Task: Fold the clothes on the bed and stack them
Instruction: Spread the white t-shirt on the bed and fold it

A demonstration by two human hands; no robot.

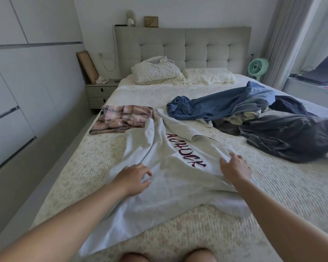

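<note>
A light grey T-shirt [170,178] with dark red lettering lies spread and wrinkled across the near half of the bed [284,188]. My left hand [133,178] rests on its left side, fingers bent into the fabric. My right hand [235,168] lies on its right edge with fingers curled at the cloth. A folded pink plaid garment [123,118] sits at the bed's left edge. On the right lies an unfolded heap: a blue denim shirt [222,104], a dark grey garment [290,137] and pale pieces between them.
Two pillows [155,72] lie by the padded headboard [182,46]. A nightstand [100,93] stands left of the bed beside white wardrobe doors. A green fan [257,67] and a laptop on a ledge [322,72] are at the right.
</note>
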